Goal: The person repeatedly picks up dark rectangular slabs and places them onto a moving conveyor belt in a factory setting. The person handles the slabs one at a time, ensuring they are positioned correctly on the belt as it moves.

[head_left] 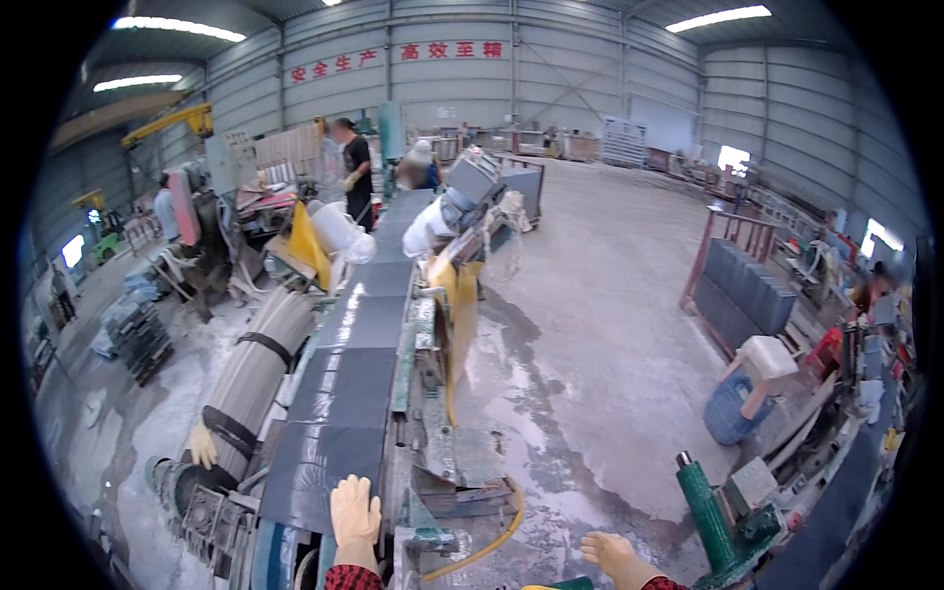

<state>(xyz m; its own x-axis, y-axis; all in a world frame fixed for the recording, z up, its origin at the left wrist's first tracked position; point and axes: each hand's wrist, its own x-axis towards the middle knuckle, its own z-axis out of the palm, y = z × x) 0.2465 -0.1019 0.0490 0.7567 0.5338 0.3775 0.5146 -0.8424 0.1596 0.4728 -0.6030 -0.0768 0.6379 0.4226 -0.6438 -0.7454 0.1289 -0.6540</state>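
My left hand [355, 509], in a cream glove below a red-checked cuff, has its fingers stretched out. It lies over the near right corner of a dark grey slab [320, 462]; whether it presses on it I cannot tell. More dark slabs [344, 374] lie in a row behind it along a green-framed conveyor [406, 369]. My right hand [615, 557], gloved the same way, is open and holds nothing. It hangs above the floor near the lower edge, left of a green metal cylinder [704, 511].
An empty glove [204, 445] lies by a strapped grey roll-shaped bundle [258, 354]. A yellow hose [506, 536] curves beside the conveyor. Over its far part stands a machine [472, 182] with yellow sheets. A person in black [356, 172] stands at the far left. Slabs [742, 285] and a blue barrel [733, 408] stand right.
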